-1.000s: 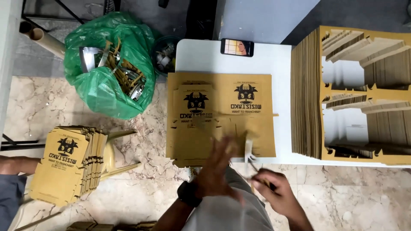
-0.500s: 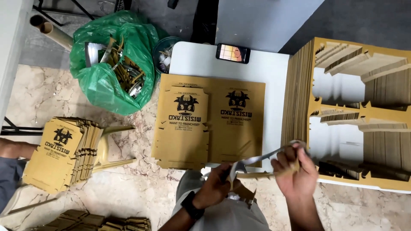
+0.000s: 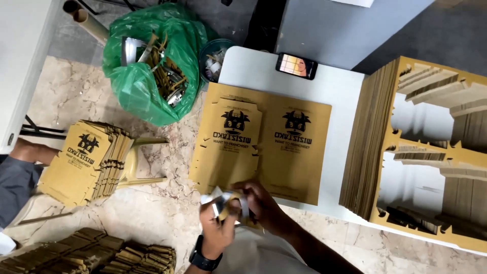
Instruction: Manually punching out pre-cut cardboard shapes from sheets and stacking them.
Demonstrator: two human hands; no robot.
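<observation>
My left hand and my right hand are pressed together just below the near edge of a flat yellow-brown cardboard sheet with black printed logos, which lies on a white table. Both hands are closed on a crumpled bundle of silvery strip and cardboard scrap. A dark watch is on my left wrist.
A tall stack of die-cut cardboard frames stands on the table's right. A phone lies at the table's far edge. A green bag of scraps sits on the floor. Folded boxes rest on a stool; another person's leg is at left.
My right hand pulled a long strip out to the right, then came back to the left. Both hands now bunch the strip together below the sheet.
</observation>
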